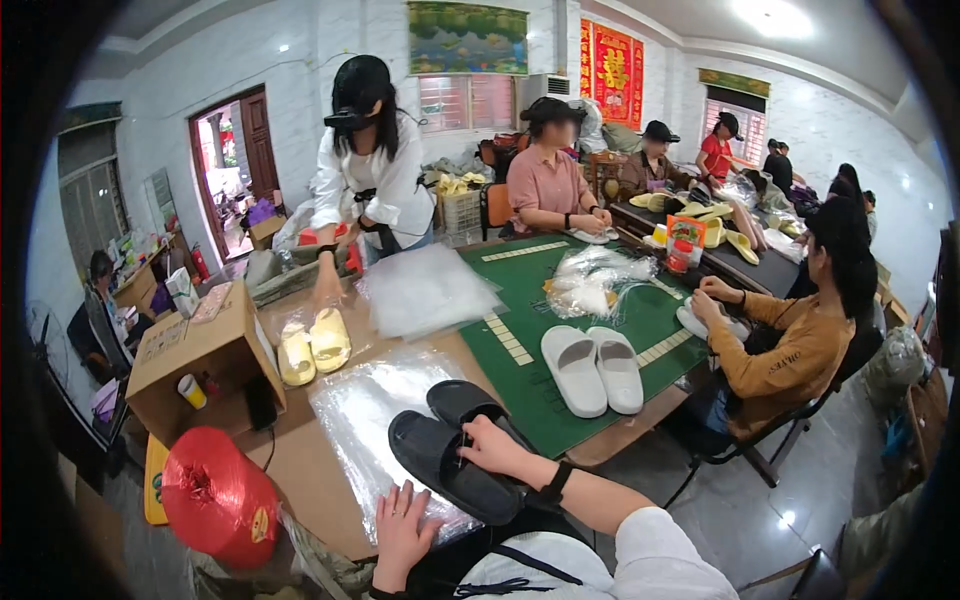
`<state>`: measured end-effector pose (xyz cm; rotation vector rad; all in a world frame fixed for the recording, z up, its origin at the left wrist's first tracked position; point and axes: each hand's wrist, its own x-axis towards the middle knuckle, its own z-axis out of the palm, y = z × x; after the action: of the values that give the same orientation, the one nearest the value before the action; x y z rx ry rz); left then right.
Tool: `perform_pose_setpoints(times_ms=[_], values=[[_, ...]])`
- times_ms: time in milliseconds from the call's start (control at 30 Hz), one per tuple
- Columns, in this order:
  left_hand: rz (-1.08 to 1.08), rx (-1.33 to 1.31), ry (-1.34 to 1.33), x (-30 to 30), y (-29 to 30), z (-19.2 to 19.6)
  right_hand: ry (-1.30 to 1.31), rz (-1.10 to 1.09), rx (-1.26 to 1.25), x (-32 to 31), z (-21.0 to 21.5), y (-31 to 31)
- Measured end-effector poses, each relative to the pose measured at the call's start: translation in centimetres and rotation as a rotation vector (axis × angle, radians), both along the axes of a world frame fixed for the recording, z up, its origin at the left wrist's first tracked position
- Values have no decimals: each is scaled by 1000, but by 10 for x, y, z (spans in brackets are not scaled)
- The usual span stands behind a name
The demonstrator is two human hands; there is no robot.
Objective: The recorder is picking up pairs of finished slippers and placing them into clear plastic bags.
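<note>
I have the right hand (492,445) curled on the strap of the nearer of 2 black slippers (425,455), with a thin pale bit at the fingertips that I can't make out. The pair lies side by side across the right part of the clear plastic sheets (358,410), toes pointing away; I judge that grip steadies them. The left hand (402,525) is wide, fingers spread flat on the sheets' near end, probably so the slick plastic doesn't slide.

For room, the near edge of the counter (290,440) is my tight side: the heels lie close to the wearer's lap. To the left, a strip of brown surface separates the sheets from the cardboard box (190,365), and the red roll (220,495) crowds the corner. Beyond, 2 yellow slippers (315,348) sit near a co-worker's hand (328,285). To the right, 2 white slippers (575,375) limit any sideways swing.
</note>
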<state>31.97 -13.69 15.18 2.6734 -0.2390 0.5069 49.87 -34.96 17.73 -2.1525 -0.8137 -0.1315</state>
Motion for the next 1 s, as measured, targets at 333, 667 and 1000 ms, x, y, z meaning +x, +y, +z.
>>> perform_pose_setpoints(times_ms=[333,667,1000], values=[[13,17,-16,0,3,5,-193,17,-292,4,11,-8],[-8,36,41,2,2,9,-104,-95,-82,4,-11,-10],[-14,7,93,6,1,10,-236,-137,-79,8,-15,-9]])
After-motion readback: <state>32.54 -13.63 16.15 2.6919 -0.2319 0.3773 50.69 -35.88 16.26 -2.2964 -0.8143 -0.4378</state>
